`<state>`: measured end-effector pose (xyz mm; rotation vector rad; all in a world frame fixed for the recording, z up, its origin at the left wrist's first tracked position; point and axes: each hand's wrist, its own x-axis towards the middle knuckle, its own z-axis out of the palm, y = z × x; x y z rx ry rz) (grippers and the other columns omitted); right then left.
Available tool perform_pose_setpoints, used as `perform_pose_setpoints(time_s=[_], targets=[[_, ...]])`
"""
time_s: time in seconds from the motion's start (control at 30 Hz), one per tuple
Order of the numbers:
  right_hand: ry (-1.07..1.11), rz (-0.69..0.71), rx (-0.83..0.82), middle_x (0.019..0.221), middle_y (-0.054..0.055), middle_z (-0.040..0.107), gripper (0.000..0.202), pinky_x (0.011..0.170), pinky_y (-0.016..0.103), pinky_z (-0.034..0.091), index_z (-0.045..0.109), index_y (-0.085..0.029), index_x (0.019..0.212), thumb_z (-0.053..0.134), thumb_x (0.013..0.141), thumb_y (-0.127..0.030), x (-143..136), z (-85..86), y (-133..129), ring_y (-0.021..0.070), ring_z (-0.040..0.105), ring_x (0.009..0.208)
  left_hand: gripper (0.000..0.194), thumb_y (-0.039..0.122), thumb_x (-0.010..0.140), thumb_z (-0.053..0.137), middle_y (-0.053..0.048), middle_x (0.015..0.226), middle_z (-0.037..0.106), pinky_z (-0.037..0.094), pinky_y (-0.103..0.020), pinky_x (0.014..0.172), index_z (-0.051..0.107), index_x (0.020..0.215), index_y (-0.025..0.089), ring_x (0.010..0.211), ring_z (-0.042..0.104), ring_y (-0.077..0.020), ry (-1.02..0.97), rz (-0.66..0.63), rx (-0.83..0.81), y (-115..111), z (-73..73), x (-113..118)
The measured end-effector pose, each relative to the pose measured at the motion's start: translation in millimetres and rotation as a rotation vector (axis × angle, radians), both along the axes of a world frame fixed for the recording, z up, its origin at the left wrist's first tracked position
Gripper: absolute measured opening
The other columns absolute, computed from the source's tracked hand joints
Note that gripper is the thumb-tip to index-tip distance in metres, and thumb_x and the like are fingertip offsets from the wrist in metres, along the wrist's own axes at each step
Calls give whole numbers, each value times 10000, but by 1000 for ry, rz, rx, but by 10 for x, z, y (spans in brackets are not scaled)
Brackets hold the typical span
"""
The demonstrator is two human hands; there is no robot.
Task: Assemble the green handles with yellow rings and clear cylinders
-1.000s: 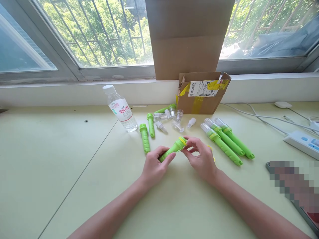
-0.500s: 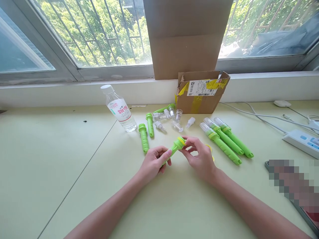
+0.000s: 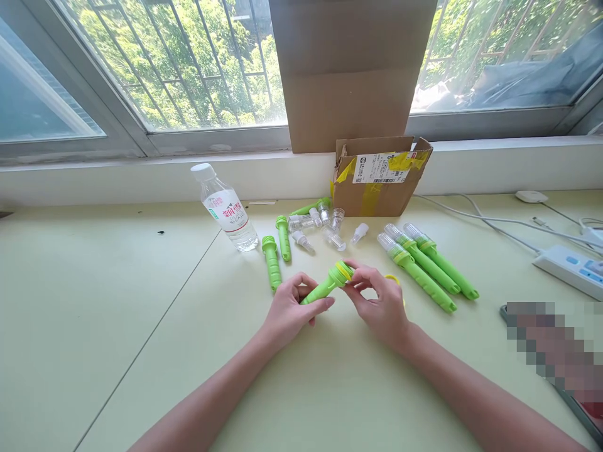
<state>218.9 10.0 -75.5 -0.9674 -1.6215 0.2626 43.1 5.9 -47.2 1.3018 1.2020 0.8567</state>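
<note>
My left hand (image 3: pixel 291 309) is closed round the lower part of a green plastic handle (image 3: pixel 325 288), which tilts up to the right. A yellow ring (image 3: pixel 345 270) sits round the handle's wider head. My right hand (image 3: pixel 379 301) pinches the ring at the head with thumb and fingers. Partly hidden behind the right hand, more yellow ring (image 3: pixel 394 278) lies on the table. Two more green handles, one of them the nearer handle (image 3: pixel 272 263), lie just beyond my left hand.
Several clear caps (image 3: pixel 334 238) and white tips (image 3: pixel 360 233) lie behind my hands. Three green handles with clear caps (image 3: pixel 426 273) lie at the right. A water bottle (image 3: pixel 230 213), cardboard box (image 3: pixel 381 182), power strip (image 3: pixel 570 267) and blurred phone (image 3: pixel 556 364) stand or lie around.
My left thumb has slid lower along the green handle, baring more of it. The handle's head has shifted slightly right and down, with my right fingers still at the ring.
</note>
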Motion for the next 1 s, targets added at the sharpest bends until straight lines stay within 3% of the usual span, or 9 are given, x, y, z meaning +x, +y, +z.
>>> perform_pose_setpoints(time_s=[0.13, 0.3, 0.67, 0.87, 1.0], targets=[[2, 19, -25, 1046, 85, 719, 98, 485, 270, 588, 530, -229, 842, 619, 837, -188, -1, 18, 2, 124, 660, 578, 346, 410, 718, 742, -20, 668, 679, 329, -172, 369, 498, 717, 165, 454, 565, -94, 40, 8, 3, 2, -20, -12], [25, 46, -81, 1070, 81, 707, 88, 503, 276, 595, 529, -229, 870, 612, 843, -218, 1, 26, 8, 123, 667, 594, 357, 453, 757, 701, -20, 661, 680, 326, -182, 376, 494, 720, 165, 420, 537, -89, 10, -47, -32, 14, -2, -39], [44, 92, -167, 1058, 67, 701, 97, 537, 284, 604, 556, -230, 853, 648, 825, -240, 44, 20, 30, 129, 666, 627, 366, 495, 842, 575, -58, 746, 703, 369, -196, 434, 639, 789, 139, 507, 589, -113, 56, -119, 5, 16, 65, -41], [32, 119, -184, 1114, 69, 671, 176, 531, 270, 587, 537, -235, 926, 652, 803, -186, 42, 22, 24, 128, 673, 659, 408, 506, 887, 502, -18, 557, 627, 394, -202, 472, 661, 784, 144, 488, 557, -114, 71, -149, -17, 3, 83, -32], [3, 129, -194, 1167, 77, 637, 260, 514, 256, 577, 496, -240, 979, 666, 788, -197, 25, -18, 20, 131, 679, 688, 450, 528, 910, 444, -10, 549, 604, 395, -209, 479, 642, 781, 145, 492, 563, -119, 77, -189, -34, 3, 56, -33]])
